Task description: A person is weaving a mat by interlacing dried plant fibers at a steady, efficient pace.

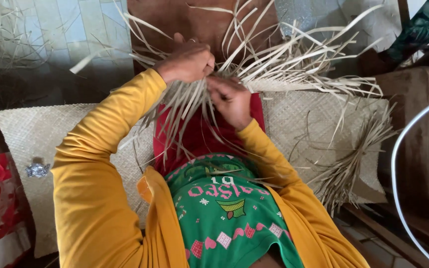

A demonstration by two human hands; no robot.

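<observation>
Tiled floor [75,30] beyond, woven mat [31,134] spread beneath both hands. Pale loose strips [284,64] fanning outward from the fingers. Left hand [187,62] clenched around a bundle of strips; right hand [232,99] just below, pinching strips. Fingertips buried among strands, hard to make out. Small silver wrapper [37,170] well left.

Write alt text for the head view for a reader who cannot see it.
Seen from above, a person's left hand and right hand grip a bundle of pale dried leaf strips, loose ends fanning outward. A finished woven mat lies beneath, over their lap, with a small crumpled foil piece on it.
</observation>
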